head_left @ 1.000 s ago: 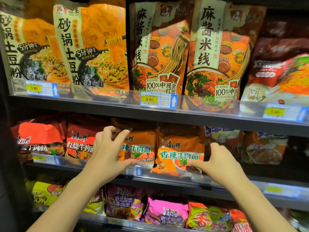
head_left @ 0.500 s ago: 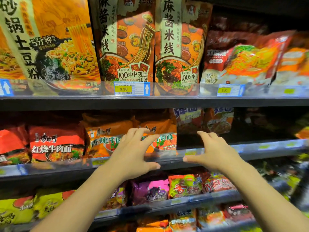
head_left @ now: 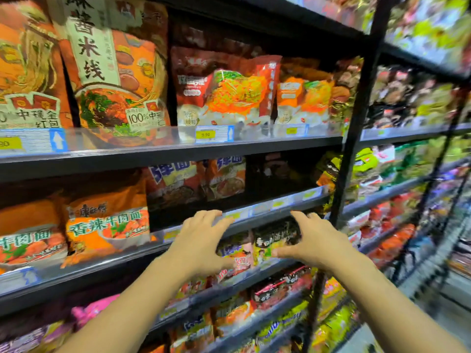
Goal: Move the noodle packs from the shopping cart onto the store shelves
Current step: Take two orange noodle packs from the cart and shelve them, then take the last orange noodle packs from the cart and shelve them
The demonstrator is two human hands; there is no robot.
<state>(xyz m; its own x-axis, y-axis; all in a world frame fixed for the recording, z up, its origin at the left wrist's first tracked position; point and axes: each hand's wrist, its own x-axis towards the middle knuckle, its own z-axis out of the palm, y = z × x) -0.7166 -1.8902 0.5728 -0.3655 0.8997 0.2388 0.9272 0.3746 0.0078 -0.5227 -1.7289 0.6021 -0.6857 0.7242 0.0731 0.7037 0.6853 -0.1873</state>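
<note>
Single head view, close, facing shelves [head_left: 178, 154] obliquely, angled slightly down, rightward.

My left hand [head_left: 201, 242] and right hand [head_left: 312, 240] are side by side in front of the middle shelf [head_left: 270, 212]. On that shelf, beef noodle packs [head_left: 107, 230] sit to the left. Rice noodle bags [head_left: 112, 80] stand on the shelf above. More packs [head_left: 277, 234] lie below, between my hands.

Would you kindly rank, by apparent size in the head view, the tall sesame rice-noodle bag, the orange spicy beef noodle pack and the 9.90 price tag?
1. Sesame rice-noodle bag, the largest.
2. Orange spicy beef noodle pack.
3. 9.90 price tag, the smallest.
The wide lens may exaggerate the difference between the first two.
</note>
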